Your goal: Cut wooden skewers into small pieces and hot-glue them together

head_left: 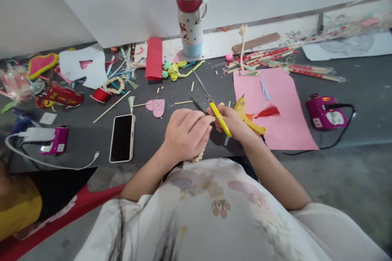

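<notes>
My right hand (234,121) grips yellow-handled scissors (214,108), whose blades point up and left over the dark table (352,77). My left hand (186,132) is closed beside them, fingers pinching a small piece near the blades; a bit of pale beaded or woven trim (198,157) shows under its wrist. What it pinches is too small to tell. A yellow glue gun (248,119) lies just behind my right hand on a pink paper sheet (284,102).
A phone (122,138) lies left of my hands. A pink heart cutout (157,107), thin sticks, a red paper roll (153,58) and a drinking bottle (190,12) stand farther back. Purple power blocks sit at right (324,112) and left (55,140). Craft clutter fills the far left.
</notes>
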`<control>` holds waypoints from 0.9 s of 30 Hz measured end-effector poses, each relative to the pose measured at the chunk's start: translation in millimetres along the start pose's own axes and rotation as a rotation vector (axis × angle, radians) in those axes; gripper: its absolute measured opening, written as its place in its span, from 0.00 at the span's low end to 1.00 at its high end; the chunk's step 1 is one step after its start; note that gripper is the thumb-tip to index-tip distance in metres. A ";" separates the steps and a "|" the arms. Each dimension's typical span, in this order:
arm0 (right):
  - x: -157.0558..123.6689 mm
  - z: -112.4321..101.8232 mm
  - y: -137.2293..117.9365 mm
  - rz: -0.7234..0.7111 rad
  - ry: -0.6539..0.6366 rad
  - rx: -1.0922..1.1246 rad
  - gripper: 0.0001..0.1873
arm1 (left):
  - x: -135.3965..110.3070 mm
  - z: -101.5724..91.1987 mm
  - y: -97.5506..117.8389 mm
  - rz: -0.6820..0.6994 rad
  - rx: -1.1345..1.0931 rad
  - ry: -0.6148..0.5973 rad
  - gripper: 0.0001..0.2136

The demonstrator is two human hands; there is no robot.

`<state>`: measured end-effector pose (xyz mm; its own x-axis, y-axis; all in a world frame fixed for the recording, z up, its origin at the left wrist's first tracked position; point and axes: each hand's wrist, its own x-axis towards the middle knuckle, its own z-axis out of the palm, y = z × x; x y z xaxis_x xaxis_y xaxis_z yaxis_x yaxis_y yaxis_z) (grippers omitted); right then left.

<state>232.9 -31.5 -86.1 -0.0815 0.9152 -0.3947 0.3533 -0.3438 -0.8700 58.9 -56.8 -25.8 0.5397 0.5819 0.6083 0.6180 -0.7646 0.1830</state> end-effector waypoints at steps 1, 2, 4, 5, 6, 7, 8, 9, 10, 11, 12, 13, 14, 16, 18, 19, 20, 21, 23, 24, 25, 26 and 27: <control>-1.2 -0.8 1.8 0.002 -0.006 0.005 0.19 | -5.8 -3.3 -7.6 -0.050 0.012 -0.011 0.09; -2.7 -1.5 4.2 -0.001 -0.010 0.002 0.19 | -12.1 -7.0 -17.2 -0.109 0.039 -0.034 0.08; -6.2 -2.4 9.4 -0.007 -0.012 -0.013 0.19 | -25.2 -15.6 -42.4 -0.242 0.161 -0.125 0.09; -8.1 -2.4 11.6 -0.005 -0.013 -0.018 0.19 | -31.8 -20.2 -57.2 -0.324 0.251 -0.185 0.11; -10.0 -2.0 13.3 -0.003 -0.013 -0.023 0.19 | -38.1 -24.6 -72.6 -0.410 0.353 -0.261 0.13; -11.9 -1.2 14.2 -0.002 -0.014 -0.029 0.19 | -44.0 -28.5 -88.0 -0.486 0.437 -0.343 0.15; -13.8 -0.1 14.6 0.000 -0.016 -0.035 0.20 | -49.2 -31.5 -102.6 -0.538 0.493 -0.422 0.16; -15.6 1.1 14.3 0.000 -0.020 -0.039 0.20 | -53.5 -33.5 -115.9 -0.569 0.526 -0.487 0.17; -17.4 2.4 13.5 -0.004 -0.025 -0.042 0.20 | -56.6 -34.4 -127.6 -0.596 0.541 -0.525 0.17; -19.1 3.5 12.4 -0.009 -0.031 -0.044 0.20 | -58.6 -34.1 -137.5 -0.619 0.544 -0.548 0.17; -20.9 4.3 11.2 -0.016 -0.036 -0.046 0.19 | -59.6 -32.9 -145.8 -0.637 0.536 -0.568 0.16; -22.7 4.8 10.0 -0.022 -0.040 -0.050 0.19 | -59.6 -30.8 -152.6 -0.653 0.520 -0.591 0.16; -24.5 5.0 9.1 -0.025 -0.043 -0.061 0.19 | -59.1 -28.3 -158.4 -0.664 0.508 -0.614 0.16; -28.3 4.2 8.6 -0.022 -0.043 -0.086 0.18 | -57.1 -22.8 -167.5 -0.676 0.501 -0.659 0.16; -32.2 2.4 10.5 -0.009 -0.041 -0.087 0.17 | -55.6 -18.3 -174.7 -0.677 0.513 -0.693 0.16; -34.2 1.4 12.3 -0.002 -0.043 -0.073 0.16 | -55.2 -16.8 -177.6 -0.672 0.516 -0.705 0.16; -36.1 0.4 14.4 0.005 -0.049 -0.055 0.16 | -55.0 -15.8 -180.2 -0.665 0.517 -0.714 0.16; -38.0 -0.6 16.6 0.012 -0.055 -0.036 0.16 | -55.0 -15.3 -182.3 -0.655 0.519 -0.720 0.16; -41.4 -2.3 20.8 0.026 -0.061 -0.026 0.16 | -54.8 -15.2 -185.2 -0.621 0.533 -0.728 0.16; -42.8 -3.0 22.6 0.033 -0.061 -0.033 0.16 | -54.5 -15.5 -186.0 -0.603 0.542 -0.736 0.15; -43.9 -3.6 24.2 0.041 -0.055 -0.041 0.16 | -53.8 -15.9 -186.7 -0.587 0.551 -0.745 0.15; -44.7 -4.1 25.8 0.046 -0.048 -0.045 0.16 | -52.8 -16.4 -187.1 -0.575 0.558 -0.757 0.15; -45.2 -4.5 27.4 0.046 -0.044 -0.044 0.17 | -51.5 -16.9 -187.5 -0.567 0.563 -0.772 0.15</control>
<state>250.4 -81.4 -90.8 -0.1049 0.8879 -0.4479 0.3986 -0.3751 -0.8369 -94.5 51.9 -78.3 0.1863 0.9735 -0.1326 0.9537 -0.2116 -0.2136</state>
